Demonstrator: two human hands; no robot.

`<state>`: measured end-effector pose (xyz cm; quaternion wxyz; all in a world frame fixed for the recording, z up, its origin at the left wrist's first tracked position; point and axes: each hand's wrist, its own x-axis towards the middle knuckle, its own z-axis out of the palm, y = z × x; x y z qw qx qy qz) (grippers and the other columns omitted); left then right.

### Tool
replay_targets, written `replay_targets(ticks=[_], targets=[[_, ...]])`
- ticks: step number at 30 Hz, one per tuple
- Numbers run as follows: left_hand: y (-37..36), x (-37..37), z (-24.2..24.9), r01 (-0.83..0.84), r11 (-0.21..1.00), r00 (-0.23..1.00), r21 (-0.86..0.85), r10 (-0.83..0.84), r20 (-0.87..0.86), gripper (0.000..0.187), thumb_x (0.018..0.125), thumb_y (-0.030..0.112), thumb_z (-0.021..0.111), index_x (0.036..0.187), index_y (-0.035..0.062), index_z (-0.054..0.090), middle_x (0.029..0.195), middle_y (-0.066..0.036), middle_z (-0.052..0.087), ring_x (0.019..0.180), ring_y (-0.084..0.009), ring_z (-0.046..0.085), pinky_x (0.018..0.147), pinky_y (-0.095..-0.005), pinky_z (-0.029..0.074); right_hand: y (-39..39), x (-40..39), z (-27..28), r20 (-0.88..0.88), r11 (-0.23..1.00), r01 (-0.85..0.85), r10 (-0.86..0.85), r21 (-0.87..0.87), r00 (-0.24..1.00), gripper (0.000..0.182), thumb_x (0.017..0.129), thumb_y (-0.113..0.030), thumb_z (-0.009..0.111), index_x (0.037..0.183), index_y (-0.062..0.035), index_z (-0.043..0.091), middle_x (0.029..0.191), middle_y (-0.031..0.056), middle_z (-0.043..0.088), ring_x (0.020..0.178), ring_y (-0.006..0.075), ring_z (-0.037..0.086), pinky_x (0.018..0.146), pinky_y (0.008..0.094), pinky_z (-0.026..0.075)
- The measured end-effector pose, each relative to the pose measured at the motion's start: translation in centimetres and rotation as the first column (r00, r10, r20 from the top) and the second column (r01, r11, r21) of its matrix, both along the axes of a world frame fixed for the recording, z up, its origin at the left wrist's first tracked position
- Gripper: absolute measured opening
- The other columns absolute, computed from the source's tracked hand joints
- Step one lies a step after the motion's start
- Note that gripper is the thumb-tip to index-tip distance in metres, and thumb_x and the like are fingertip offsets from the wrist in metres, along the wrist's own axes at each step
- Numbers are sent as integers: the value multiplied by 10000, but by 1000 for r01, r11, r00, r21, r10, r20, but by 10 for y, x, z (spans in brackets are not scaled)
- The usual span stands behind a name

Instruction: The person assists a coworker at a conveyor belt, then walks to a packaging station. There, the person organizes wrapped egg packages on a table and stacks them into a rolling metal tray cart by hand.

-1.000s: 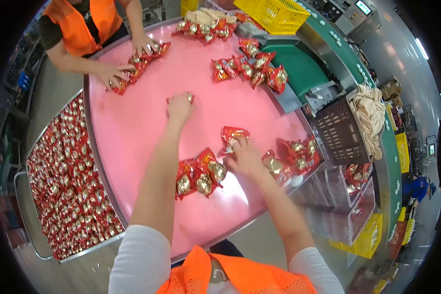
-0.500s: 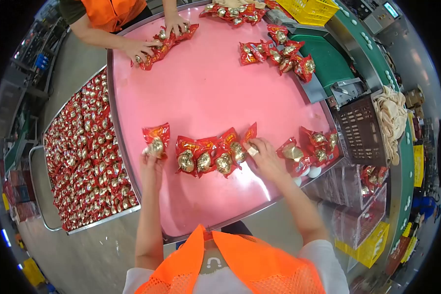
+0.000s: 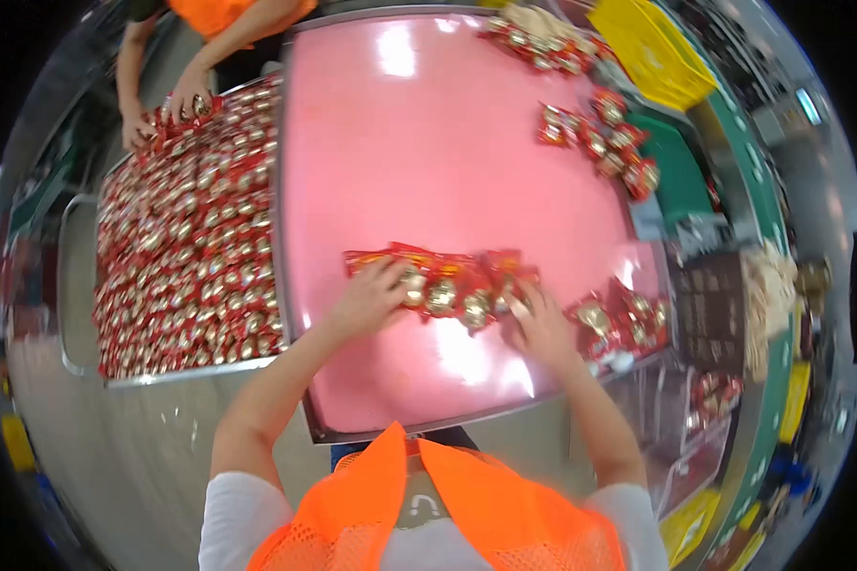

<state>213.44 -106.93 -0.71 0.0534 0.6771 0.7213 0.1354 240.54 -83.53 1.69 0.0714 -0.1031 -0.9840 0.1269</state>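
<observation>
A row of several red packets with gold egg-shaped contents (image 3: 442, 296) lies on the pink table (image 3: 400, 181). At the row's left end my left hand (image 3: 372, 297) is closed round a packet, its fingers over the red wrapper. My right hand (image 3: 539, 322) presses against the packet at the right end, fingers curled on it. Between my hands the packets stand side by side, touching. Right of my right hand lies a loose group of packets (image 3: 628, 319), with white eggs (image 3: 621, 362) at its near edge.
At the left is a large tray packed with red packets (image 3: 195, 247); a co-worker's hands (image 3: 167, 114) hold packets over it. More packets (image 3: 611, 143) lie by the green chute (image 3: 674, 167). A yellow crate (image 3: 652, 52) and a brown basket (image 3: 709, 309) stand at the right.
My left hand and its packet have moved right, against the row. The co-worker's hands have carried their packets from the table to the tray. The whole view has shifted.
</observation>
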Motion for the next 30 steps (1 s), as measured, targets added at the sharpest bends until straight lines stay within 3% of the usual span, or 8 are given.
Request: replay_targets(ticks=[6, 9, 11, 14, 16, 19, 22, 30], targets=[[31, 11, 21, 17, 995, 1000, -98, -14, 27, 722, 777, 475, 696, 1395, 193, 453, 1371, -139, 475, 1160, -359, 526, 892, -488, 491, -45, -45, 11, 199, 973, 43, -90, 226, 976, 787, 707, -365, 764, 1416, -189, 471, 1450, 162, 386, 1249, 436, 392, 949, 586, 388], [41, 12, 14, -4, 981, 1000, -192, 6, 13, 711, 769, 481, 699, 1392, 223, 477, 1221, -89, 562, 1107, -290, 544, 813, -472, 490, -36, -49, 12, 155, 988, 6, -30, 152, 988, 784, 715, -319, 774, 1419, -169, 464, 1446, 161, 387, 1241, 424, 406, 958, 572, 407], [26, 26, 13, -46, 989, 998, -139, 38, -58, 689, 779, 475, 691, 1386, 225, 482, 1193, -80, 575, 1103, -285, 548, 807, -471, 491, -38, -51, 32, 358, 997, -10, -18, 74, 934, 689, 766, -249, 739, 1370, -53, 472, 1397, 221, 428, 1277, 452, 404, 1033, 541, 388], [24, 28, 16, -67, 994, 993, -90, 57, -107, 664, 790, 468, 683, 1375, 219, 491, 1155, -70, 594, 1091, -278, 558, 798, -462, 494, -43, -47, 26, 251, 980, -84, 37, 181, 967, 724, 755, -214, 740, 1393, -51, 439, 1385, 225, 436, 1261, 450, 413, 1044, 539, 382], [30, 32, 13, -78, 993, 995, -89, 71, -74, 661, 792, 468, 682, 1371, 212, 494, 1146, -69, 601, 1084, -278, 566, 794, -455, 497, -30, -43, 12, 227, 982, -91, 52, 166, 973, 862, 716, -192, 766, 1480, -186, 369, 1394, 172, 433, 1210, 434, 459, 989, 522, 437], [36, 22, 23, -31, 993, 999, -116, 26, -42, 648, 779, 451, 693, 1363, 232, 515, 1115, -80, 617, 1047, -280, 588, 777, -455, 503, -17, -51, 8, 264, 981, 80, -30, -180, 964, 747, 771, -11, 602, 1471, -170, 397, 1338, 206, 482, 1175, 424, 491, 990, 470, 451], [25, 11, 46, -59, 997, 998, -56, 59, -1, 593, 783, 432, 689, 1325, 231, 559, 1081, -83, 627, 1033, -281, 588, 777, -459, 503, -28, -65, 30, 165, 978, 70, -37, -198, 986, 733, 767, 47, 554, 1457, -162, 420, 1320, 213, 487, 1160, 424, 494, 968, 481, 461], [-121, -124, 134, -297, 952, 955, -74, 298, -3, 553, 831, 326, 649, 1360, 230, 521, 1149, -102, 614, 1111, -304, 564, 885, -476, 466, -170, -237, 131, 170, 994, -43, 27, 95, 985, 744, 789, 19, 637, 1463, -196, 403, 1356, 201, 452, 1187, 396, 508, 937, 451, 491]])
